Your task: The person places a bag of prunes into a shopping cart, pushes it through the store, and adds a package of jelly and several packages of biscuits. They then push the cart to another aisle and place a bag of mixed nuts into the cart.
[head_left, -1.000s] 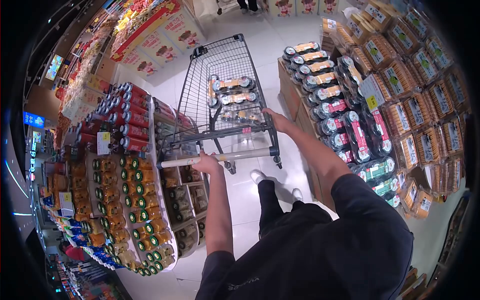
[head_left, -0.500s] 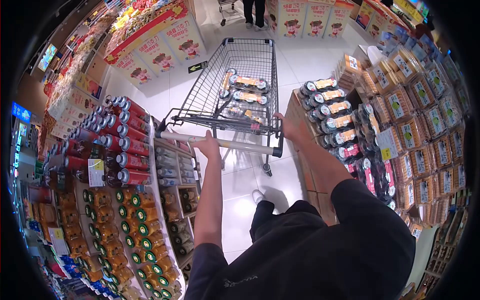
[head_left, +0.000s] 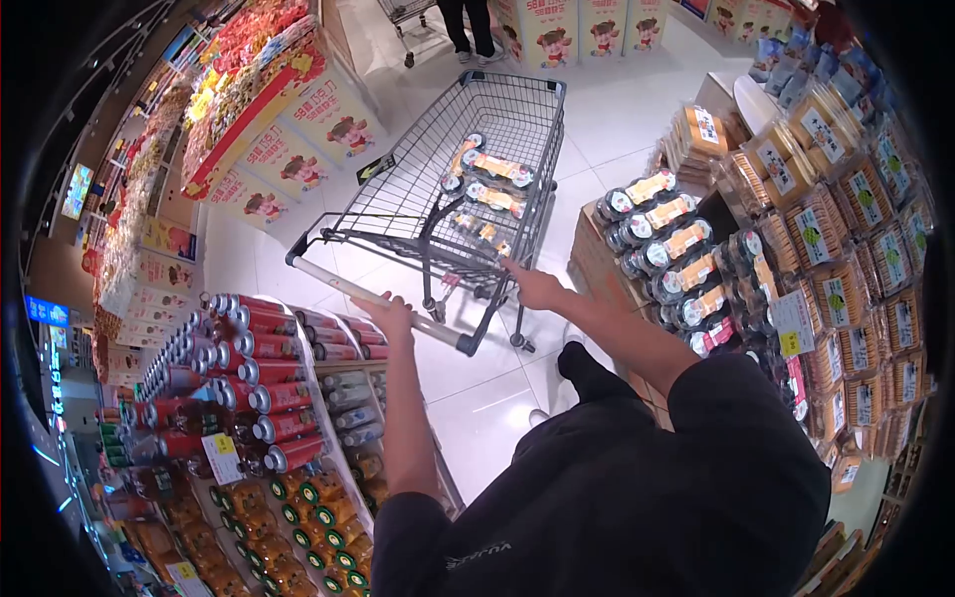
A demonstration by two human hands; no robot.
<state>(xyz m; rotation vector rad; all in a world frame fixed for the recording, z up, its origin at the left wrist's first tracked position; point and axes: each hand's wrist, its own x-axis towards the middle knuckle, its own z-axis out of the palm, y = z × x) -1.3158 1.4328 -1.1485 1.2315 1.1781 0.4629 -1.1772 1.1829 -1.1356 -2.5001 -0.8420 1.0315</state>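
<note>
A wire shopping cart (head_left: 398,184) stands at an angle in front of me. My left hand (head_left: 391,318) is closed around its pale handle bar (head_left: 336,282), right of the bar's middle. On the cart's right rear side, my right hand (head_left: 540,290) grips the frame near the basket rim, with the index finger partly extended. Several clear packs of round dark-lidded cups with orange labels (head_left: 497,169) lie in the basket. Part of the nearest pack (head_left: 482,234) shows only through the wire.
Close on the right is a display of similar cup packs (head_left: 668,242), beside stacked biscuit packs (head_left: 811,234). Red cans (head_left: 284,398) and jars with green lids (head_left: 323,517) line the left shelf. Beyond stand a sweets stall (head_left: 269,149) and another person's legs (head_left: 468,28) beside a second cart (head_left: 406,12).
The cart has turned, its front swinging right and its handle's right end coming nearer and leftward. Both hands have moved with it and keep their hold. One of my feet has stepped forward.
</note>
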